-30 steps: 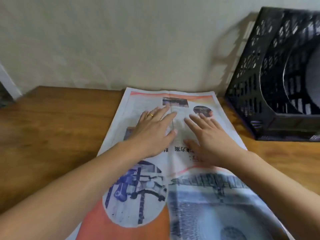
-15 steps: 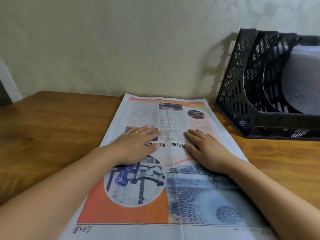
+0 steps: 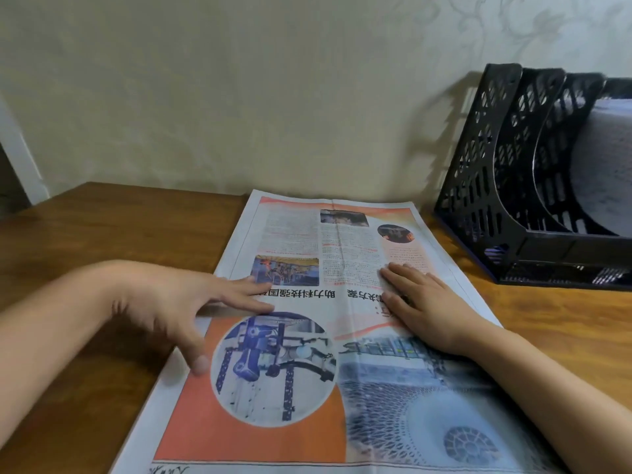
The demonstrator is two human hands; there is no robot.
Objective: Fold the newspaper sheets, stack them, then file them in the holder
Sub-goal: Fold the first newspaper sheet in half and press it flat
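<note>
A colour newspaper sheet (image 3: 328,254) lies flat and unfolded on the wooden table (image 3: 85,234), running from the wall toward me. My right hand (image 3: 427,302) presses flat on its right half, fingers straight. At the sheet's left edge is my left hand (image 3: 178,302), fingers spread, its fingertips reaching onto the paper; whether it lifts the edge cannot be told. The black perforated file holder (image 3: 506,186) stands at the right against the wall, with pale paper in a far slot.
A patterned wall (image 3: 273,97) rises directly behind the sheet's far edge. Bare wood shows to the left of the sheet and in front of the holder. A white door frame (image 3: 17,155) stands at the far left.
My left hand slid from the middle of the sheet out to its left edge. My right hand shifted slightly right, still flat. The view has tilted up, showing more of the wall and holder.
</note>
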